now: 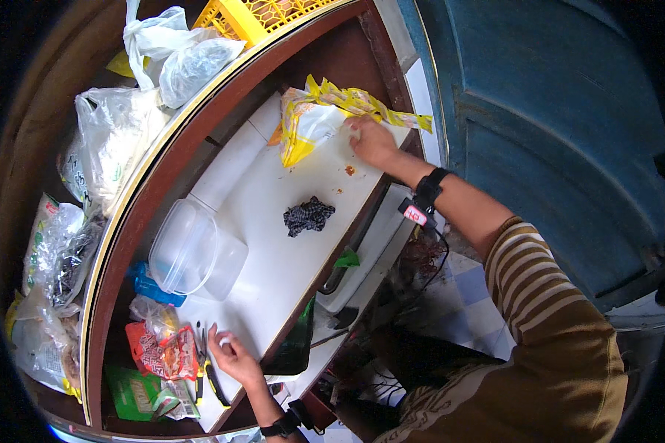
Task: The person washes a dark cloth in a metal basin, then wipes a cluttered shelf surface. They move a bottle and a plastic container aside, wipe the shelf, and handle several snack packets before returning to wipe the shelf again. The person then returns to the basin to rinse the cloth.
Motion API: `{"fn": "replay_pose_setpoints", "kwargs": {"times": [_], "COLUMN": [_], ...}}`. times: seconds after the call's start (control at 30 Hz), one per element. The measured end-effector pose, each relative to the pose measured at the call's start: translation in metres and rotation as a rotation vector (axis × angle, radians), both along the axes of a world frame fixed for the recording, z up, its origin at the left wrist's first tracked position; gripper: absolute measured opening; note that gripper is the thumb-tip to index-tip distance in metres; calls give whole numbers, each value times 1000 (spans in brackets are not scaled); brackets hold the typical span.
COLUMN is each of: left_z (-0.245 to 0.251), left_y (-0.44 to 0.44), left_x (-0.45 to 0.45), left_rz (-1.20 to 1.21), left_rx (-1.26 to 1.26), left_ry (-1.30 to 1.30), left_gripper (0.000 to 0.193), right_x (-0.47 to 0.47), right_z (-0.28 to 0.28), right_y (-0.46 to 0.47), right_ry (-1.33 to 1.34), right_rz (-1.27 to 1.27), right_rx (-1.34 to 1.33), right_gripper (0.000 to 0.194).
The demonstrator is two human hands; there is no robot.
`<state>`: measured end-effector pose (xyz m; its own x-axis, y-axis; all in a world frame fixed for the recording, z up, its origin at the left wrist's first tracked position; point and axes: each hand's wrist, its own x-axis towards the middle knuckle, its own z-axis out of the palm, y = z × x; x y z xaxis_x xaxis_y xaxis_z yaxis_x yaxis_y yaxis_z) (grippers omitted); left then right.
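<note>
My right hand is at the lower right edge of a yellow patterned plastic bag on the white shelf; whether its fingertips grip the bag is unclear. My left hand is above the shelf's near left end with bent fingers apart, beside pliers with black and yellow handles. A crumpled dark checked cloth lies mid-shelf, with small brown stains between it and my right hand. Left of the cloth, a clear plastic tub with a handle lies tilted.
A red food packet, a green packet and a blue object crowd the left end. Filled plastic bags and a yellow plastic crate stand on the upper shelf. A lower shelf holds a white tray. A blue door stands right.
</note>
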<state>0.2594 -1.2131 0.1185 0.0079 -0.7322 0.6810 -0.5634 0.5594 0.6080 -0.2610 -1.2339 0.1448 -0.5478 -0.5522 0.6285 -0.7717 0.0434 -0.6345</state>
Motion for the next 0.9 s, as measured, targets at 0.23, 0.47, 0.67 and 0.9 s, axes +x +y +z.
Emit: {"fn": "replay_pose_setpoints", "kwargs": {"times": [0.23, 0.47, 0.67, 0.9], "left_z": [-19, -10, -7, -15], "left_y": [-11, -1, 2, -4], "left_x": [2, -16, -19, -20], "left_rz": [6, 46, 159, 124], "left_rx": [-2, 49, 101, -20], "left_ry": [192, 135, 47, 16], "left_gripper": [31, 23, 17, 17], "right_x": [-44, -36, -39, -51], "right_z": [40, 44, 40, 20], "right_y": [-40, -103, -109, -111], "right_ry": [83, -168, 281, 47], "right_rz": [-96, -207, -420, -309], "right_rx": [187, 330, 518, -54], "right_gripper": [36, 51, 54, 51]}}
